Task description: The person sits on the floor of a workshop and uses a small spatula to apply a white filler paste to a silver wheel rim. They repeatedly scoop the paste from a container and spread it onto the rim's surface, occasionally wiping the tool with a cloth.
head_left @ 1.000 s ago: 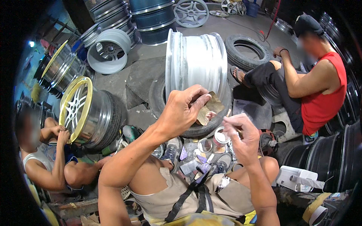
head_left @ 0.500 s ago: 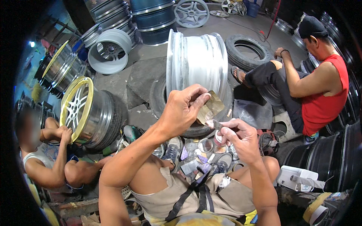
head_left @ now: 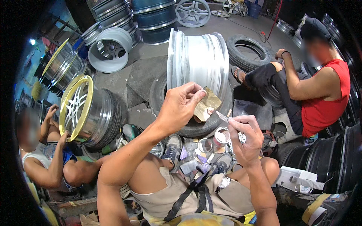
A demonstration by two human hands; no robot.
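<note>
Pinched between my left thumb and fingers is a small brown sheet (head_left: 205,103) with a dab of whitish-pink paste (head_left: 210,110) on it; my left hand (head_left: 181,103) is closed on its edge. My right hand (head_left: 247,137) grips a small flat putty blade (head_left: 222,117), its tip pointing at the sheet and a little apart from it. White smears mark the right fingers. Just beyond my hands stands a silver-white wheel rim (head_left: 198,56), resting on a tire (head_left: 192,130). Below my hands is an open can (head_left: 221,135) of white paste.
Scraps and small containers (head_left: 205,145) litter the floor between my shoes. On the left, a person in white holds a yellow-edged rim (head_left: 77,109). A person in red (head_left: 328,98) sits at right near a tire (head_left: 248,52). Stacked rims (head_left: 154,22) stand behind.
The blade has drawn back right from the sheet, and its face now shows. The sheet has turned, showing the paste dab. The person at left has shifted one hand off the other.
</note>
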